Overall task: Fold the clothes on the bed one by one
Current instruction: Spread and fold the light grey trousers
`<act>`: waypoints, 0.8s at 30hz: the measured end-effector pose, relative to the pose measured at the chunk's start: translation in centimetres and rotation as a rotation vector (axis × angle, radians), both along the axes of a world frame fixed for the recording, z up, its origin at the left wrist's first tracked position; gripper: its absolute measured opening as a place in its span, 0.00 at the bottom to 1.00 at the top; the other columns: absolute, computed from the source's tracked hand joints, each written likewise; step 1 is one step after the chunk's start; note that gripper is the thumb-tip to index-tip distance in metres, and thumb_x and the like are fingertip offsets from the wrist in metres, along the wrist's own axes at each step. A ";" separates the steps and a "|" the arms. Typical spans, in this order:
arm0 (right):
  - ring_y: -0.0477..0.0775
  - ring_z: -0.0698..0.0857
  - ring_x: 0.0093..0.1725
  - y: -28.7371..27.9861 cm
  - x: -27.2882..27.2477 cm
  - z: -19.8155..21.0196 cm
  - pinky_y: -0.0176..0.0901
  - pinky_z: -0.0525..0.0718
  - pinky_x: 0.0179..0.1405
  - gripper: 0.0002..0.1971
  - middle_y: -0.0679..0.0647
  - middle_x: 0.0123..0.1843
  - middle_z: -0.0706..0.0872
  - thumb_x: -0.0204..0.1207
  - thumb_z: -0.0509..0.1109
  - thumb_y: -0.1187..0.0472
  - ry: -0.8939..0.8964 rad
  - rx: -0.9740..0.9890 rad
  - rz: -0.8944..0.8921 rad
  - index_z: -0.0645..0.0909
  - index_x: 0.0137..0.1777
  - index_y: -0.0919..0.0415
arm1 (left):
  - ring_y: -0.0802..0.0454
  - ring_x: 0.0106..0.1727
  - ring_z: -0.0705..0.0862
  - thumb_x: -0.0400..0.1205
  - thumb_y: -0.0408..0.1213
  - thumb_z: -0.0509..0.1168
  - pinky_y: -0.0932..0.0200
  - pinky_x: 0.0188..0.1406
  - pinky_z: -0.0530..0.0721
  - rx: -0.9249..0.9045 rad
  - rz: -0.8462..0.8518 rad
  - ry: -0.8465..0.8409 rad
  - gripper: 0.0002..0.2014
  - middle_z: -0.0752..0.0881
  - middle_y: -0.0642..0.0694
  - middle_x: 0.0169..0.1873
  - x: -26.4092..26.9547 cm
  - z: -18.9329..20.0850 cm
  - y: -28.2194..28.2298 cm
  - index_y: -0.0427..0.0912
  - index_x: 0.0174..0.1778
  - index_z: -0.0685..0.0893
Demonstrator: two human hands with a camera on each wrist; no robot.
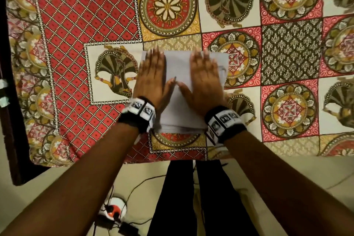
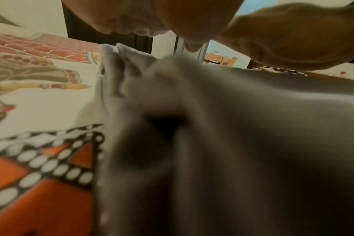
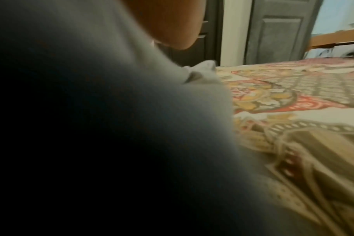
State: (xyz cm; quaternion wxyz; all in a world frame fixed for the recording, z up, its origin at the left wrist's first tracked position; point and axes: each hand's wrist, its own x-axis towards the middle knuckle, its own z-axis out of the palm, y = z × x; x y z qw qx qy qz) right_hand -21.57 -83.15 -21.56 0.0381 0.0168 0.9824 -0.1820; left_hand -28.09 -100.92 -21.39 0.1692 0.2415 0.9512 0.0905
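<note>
Both hands, left (image 1: 153, 78) and right (image 1: 203, 80), lie flat, fingers straight, pressing the folded garment (image 1: 178, 67). Soft, light, limp fabric; likely best lifted by opposite folded edges.

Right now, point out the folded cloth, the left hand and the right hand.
folded cloth (image 1: 178, 67), head view, bare middle between the hands
left hand (image 1: 152, 77), head view, back of hand
right hand (image 1: 204, 80), head view, back of hand

Blurred grey garment (image 2: 232, 127) lies on the patterned bedsheet (image 2: 40, 111), left hand (image 2: 152, 16) above it.
</note>
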 end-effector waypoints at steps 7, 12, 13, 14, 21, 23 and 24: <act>0.60 0.48 0.90 2.5 -0.1 -2.8 0.59 0.46 0.89 0.43 0.61 0.91 0.50 0.87 0.50 0.33 -0.156 0.049 0.035 0.48 0.90 0.65 | 0.42 0.88 0.39 0.87 0.63 0.47 0.48 0.85 0.40 -0.071 0.005 -0.144 0.42 0.38 0.40 0.87 -3.0 -2.3 -0.2 0.38 0.88 0.40; 0.66 0.49 0.90 5.6 2.1 -3.0 0.61 0.53 0.88 0.50 0.65 0.90 0.50 0.84 0.54 0.29 -0.245 -0.052 -0.256 0.47 0.89 0.69 | 0.44 0.88 0.41 0.85 0.59 0.59 0.50 0.87 0.45 0.109 0.163 -0.186 0.47 0.40 0.39 0.87 -2.7 -1.0 -0.9 0.37 0.87 0.39; 0.66 0.50 0.89 6.1 2.3 -2.9 0.61 0.53 0.89 0.49 0.67 0.90 0.51 0.84 0.55 0.30 -0.262 -0.110 -0.288 0.48 0.89 0.70 | 0.44 0.88 0.47 0.83 0.58 0.64 0.51 0.87 0.50 0.175 0.291 -0.189 0.49 0.45 0.40 0.88 -2.3 -0.8 -1.4 0.38 0.88 0.40; 0.66 0.52 0.89 6.4 2.5 -2.5 0.60 0.54 0.88 0.47 0.67 0.90 0.53 0.85 0.57 0.33 -0.266 -0.172 -0.319 0.49 0.88 0.70 | 0.44 0.86 0.57 0.81 0.58 0.68 0.51 0.85 0.58 0.255 0.438 -0.185 0.50 0.54 0.40 0.87 -1.9 -0.4 -2.0 0.40 0.88 0.46; 0.48 0.91 0.49 6.7 2.6 1.2 0.52 0.90 0.52 0.19 0.45 0.51 0.92 0.79 0.74 0.41 -0.376 -0.841 -0.738 0.85 0.59 0.55 | 0.48 0.39 0.87 0.70 0.61 0.79 0.54 0.48 0.88 0.451 1.009 -0.658 0.30 0.90 0.38 0.42 1.2 0.6 -5.3 0.37 0.51 0.87; 0.48 0.92 0.45 6.3 1.9 1.7 0.49 0.90 0.44 0.17 0.49 0.45 0.93 0.77 0.77 0.43 -0.419 -0.980 -0.774 0.88 0.53 0.57 | 0.48 0.38 0.89 0.71 0.57 0.80 0.59 0.39 0.86 0.535 1.063 -0.773 0.25 0.91 0.39 0.37 1.4 1.1 -4.8 0.37 0.46 0.87; 0.49 0.93 0.45 6.1 1.5 1.9 0.48 0.90 0.44 0.18 0.49 0.46 0.94 0.75 0.80 0.45 -0.435 -1.035 -0.807 0.88 0.54 0.58 | 0.47 0.39 0.90 0.72 0.54 0.80 0.59 0.40 0.87 0.575 1.091 -0.832 0.22 0.92 0.42 0.37 1.2 1.4 -4.5 0.37 0.47 0.88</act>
